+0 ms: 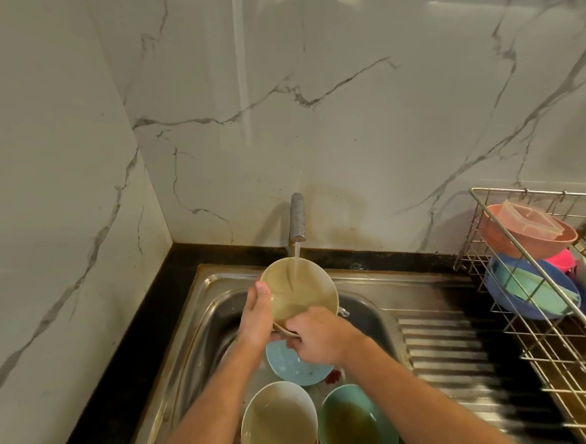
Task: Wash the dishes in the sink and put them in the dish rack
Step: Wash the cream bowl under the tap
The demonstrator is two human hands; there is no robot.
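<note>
A beige bowl point(301, 291) is held tilted under the running tap point(297, 218), water streaming into it. My left hand point(256, 317) grips its left rim, thumb on the inside. My right hand point(315, 336) holds the near rim from the right. Below them in the steel sink point(203, 319) lie a light blue plate point(289, 367), a white bowl point(279, 421) and a green bowl point(358, 428), both holding murky water. The wire dish rack point(533, 305) at the right holds a pink bowl point(527, 239) and a blue bowl point(527, 291).
A ribbed steel drainboard point(448, 355) lies between the sink and the rack. A clear plastic container point(532, 219) sits in the pink bowl. Black countertop point(134, 332) borders the sink on the left. Marble wall rises behind and to the left.
</note>
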